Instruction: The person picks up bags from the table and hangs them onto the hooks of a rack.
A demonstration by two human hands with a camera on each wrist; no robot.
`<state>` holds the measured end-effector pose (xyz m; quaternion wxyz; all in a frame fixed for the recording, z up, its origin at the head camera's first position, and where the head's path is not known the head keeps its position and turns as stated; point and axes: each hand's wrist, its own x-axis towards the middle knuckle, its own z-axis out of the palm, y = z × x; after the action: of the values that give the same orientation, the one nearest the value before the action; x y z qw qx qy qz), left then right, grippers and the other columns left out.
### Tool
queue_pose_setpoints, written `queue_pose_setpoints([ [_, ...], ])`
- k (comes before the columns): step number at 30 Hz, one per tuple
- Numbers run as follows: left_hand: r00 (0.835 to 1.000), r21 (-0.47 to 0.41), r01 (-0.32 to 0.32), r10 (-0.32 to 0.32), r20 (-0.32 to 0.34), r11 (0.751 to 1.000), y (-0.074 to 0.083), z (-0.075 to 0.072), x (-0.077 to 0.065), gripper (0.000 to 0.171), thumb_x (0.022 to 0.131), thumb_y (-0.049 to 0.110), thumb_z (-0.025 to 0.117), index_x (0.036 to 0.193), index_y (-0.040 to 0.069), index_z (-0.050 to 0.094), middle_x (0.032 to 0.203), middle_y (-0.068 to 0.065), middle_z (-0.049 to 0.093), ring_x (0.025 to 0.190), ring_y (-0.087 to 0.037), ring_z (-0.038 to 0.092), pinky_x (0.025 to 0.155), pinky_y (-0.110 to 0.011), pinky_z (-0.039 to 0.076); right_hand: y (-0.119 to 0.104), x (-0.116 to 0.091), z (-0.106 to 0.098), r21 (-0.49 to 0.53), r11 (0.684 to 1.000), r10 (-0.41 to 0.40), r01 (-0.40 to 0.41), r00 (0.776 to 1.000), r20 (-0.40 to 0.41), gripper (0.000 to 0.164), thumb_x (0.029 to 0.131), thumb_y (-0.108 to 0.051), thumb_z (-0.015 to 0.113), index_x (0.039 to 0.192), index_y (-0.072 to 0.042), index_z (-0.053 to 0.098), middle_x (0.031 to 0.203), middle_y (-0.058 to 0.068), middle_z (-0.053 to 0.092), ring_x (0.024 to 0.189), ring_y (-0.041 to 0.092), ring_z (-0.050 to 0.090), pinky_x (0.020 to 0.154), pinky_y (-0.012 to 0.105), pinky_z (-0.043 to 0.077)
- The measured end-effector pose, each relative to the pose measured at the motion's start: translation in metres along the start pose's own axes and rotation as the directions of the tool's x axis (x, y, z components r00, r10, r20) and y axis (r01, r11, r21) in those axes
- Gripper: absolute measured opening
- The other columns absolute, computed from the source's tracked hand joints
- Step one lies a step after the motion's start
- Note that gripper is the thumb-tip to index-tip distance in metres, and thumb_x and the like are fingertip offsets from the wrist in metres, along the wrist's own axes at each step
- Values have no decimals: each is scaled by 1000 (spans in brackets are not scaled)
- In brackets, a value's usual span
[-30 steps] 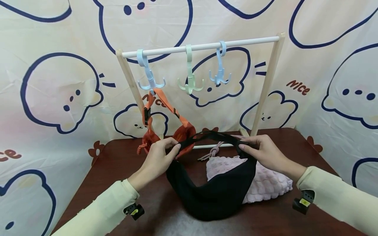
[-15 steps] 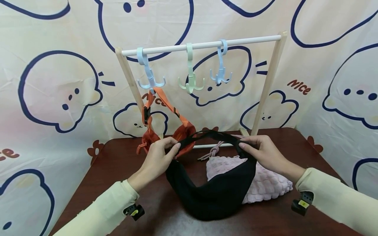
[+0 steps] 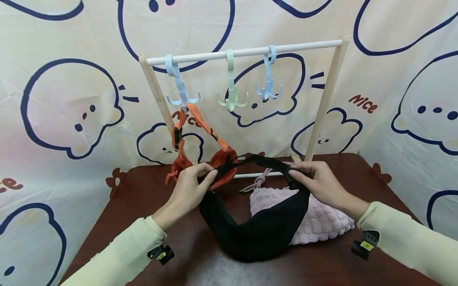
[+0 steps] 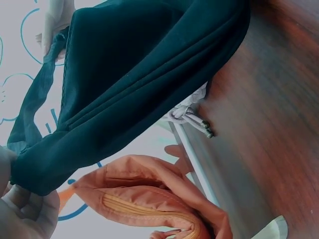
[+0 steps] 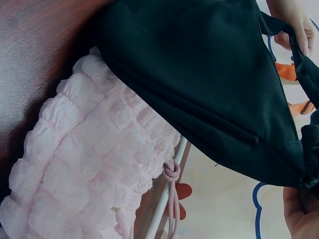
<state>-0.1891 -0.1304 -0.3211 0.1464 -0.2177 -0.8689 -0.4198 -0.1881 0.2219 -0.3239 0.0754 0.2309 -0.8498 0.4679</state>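
A black shoulder bag point(image 3: 254, 238) hangs between my hands, its strap point(image 3: 262, 161) arched at the top and its body sagging below. My left hand point(image 3: 187, 190) pinches the strap's left end between thumb and fingers. At the right end, my right hand point(image 3: 323, 184) pinches it the same way. The left wrist view shows the bag's body point(image 4: 129, 74) spread out with folds along one edge. Behind it lies a pink puffy bag point(image 3: 322, 222) with a knotted cord, partly covered by the black one. An orange bag point(image 3: 226, 155) hangs behind my left hand.
A rack with a white bar point(image 3: 304, 45) and wooden posts stands at the back. From it hang a left blue hook point(image 3: 181, 91) bearing the orange bag's strap, a green hook point(image 3: 231, 97) and a right blue hook point(image 3: 267, 83). All stand on a dark brown table point(image 3: 139, 206).
The black bag has risen very slightly with both hands, whose grip looks the same. The whole view has shifted a little; the rack, orange bag and pink bag stay in place.
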Motion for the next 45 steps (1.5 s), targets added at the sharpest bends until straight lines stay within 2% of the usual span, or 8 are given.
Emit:
queue_pose_setpoints([
  [5, 1000, -17, -2, 2, 0, 1000, 2, -4, 2, 14, 102, 21, 61, 99, 11, 70, 73, -6, 71, 59, -10, 58, 64, -25, 49, -2, 2, 1, 18, 1000, -24, 24, 1000, -7, 22, 100, -8, 61, 115, 4, 72, 94, 18, 76, 75, 4, 72, 64, 27, 59],
  [7, 1000, -24, -5, 5, 0, 1000, 3, -6, 3, 14, 102, 21, 61, 99, 11, 70, 72, -3, 70, 59, -9, 61, 64, -25, 51, -4, 2, 1, 16, 999, -35, 35, 999, -14, 21, 100, -8, 61, 114, 4, 73, 91, 17, 76, 74, 4, 71, 64, 26, 59],
  [11, 1000, -20, -16, 16, -10, 1000, 5, -8, 4, 14, 103, 21, 60, 98, 13, 70, 71, 1, 69, 60, -9, 60, 62, -26, 50, -7, 4, 1, 4, 999, -42, 42, 999, -22, 21, 100, -8, 61, 113, 3, 73, 92, 17, 75, 73, 4, 71, 62, 26, 58],
  [18, 999, -16, -44, 43, -32, 999, 9, -12, 5, 15, 103, 22, 59, 96, 12, 69, 71, -2, 69, 60, -9, 59, 65, -25, 49, -10, 8, 0, 0, 999, -40, 40, 999, -26, 20, 101, -10, 61, 111, 2, 73, 92, 16, 76, 73, 6, 72, 64, 26, 59],
  [21, 997, -9, -61, 60, -48, 998, 11, -13, 6, 16, 103, 21, 59, 95, 12, 69, 70, 3, 69, 60, -7, 60, 66, -25, 49, -12, 9, 0, 11, 998, -59, 60, 998, -30, 19, 101, -9, 60, 111, 2, 72, 92, 16, 76, 74, 6, 72, 65, 26, 59],
  [27, 993, 7, -82, 82, -87, 997, 14, -17, 9, 17, 103, 21, 60, 97, 10, 71, 67, -1, 69, 51, -7, 52, 63, -25, 44, -17, 12, 1, 19, 996, -87, 88, 995, -46, 17, 101, -8, 60, 108, 1, 73, 91, 14, 75, 73, 6, 71, 65, 25, 59],
  [32, 994, 9, -71, 71, -88, 997, 16, -20, 11, 17, 103, 22, 60, 97, 10, 71, 65, -5, 67, 48, -10, 45, 59, -25, 41, -22, 14, 1, 0, 995, -97, 98, 993, -70, 17, 101, -8, 61, 107, 1, 74, 90, 15, 75, 72, 5, 69, 64, 24, 57],
  [45, 989, -4, -85, 84, -119, 996, 26, -30, 17, 17, 103, 20, 60, 98, 8, 70, 67, -2, 69, 59, -11, 61, 63, -25, 46, -36, 25, -2, 5, 994, -104, 105, 991, -87, 18, 101, -9, 60, 108, 2, 73, 91, 16, 75, 73, 5, 69, 66, 22, 57],
])
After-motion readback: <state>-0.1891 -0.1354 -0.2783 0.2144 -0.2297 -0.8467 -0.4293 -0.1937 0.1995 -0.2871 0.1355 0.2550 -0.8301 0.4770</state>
